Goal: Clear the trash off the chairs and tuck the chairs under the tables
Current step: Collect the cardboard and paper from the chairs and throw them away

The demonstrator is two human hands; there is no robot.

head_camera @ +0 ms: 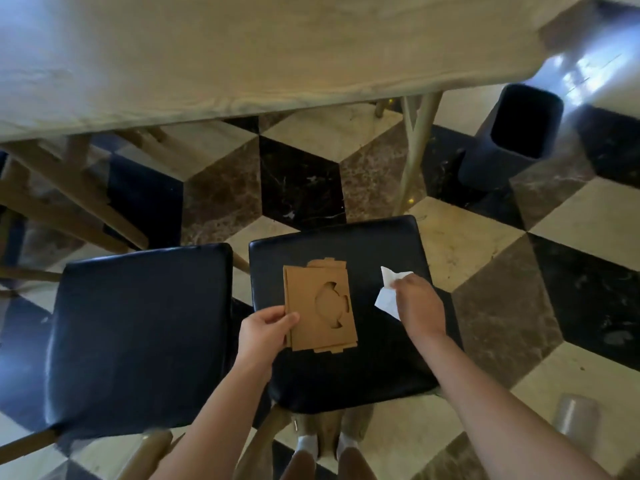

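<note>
Both hands over right chair (pixel 346 368): left hand (pixel 261 332) pinched cardboard (pixel 320 306), right hand (pixel 420 306) clutched paper (pixel 388 299). Left chair (pixel 138 334) bare. Neither tucked under table (pixel 242 64); bin (pixel 516 133) nearby.

Two black padded chair seats (pixel 138 337) (pixel 377 251), one flat brown cardboard cutout (pixel 318 306), one white crumpled paper (pixel 388 292), one dark square bin (pixel 512 136), one pale wooden table (pixel 242 53).

Both forearms are bare with no sleeves in view, and white socks (pixel 306 443) cover the feet.
</note>
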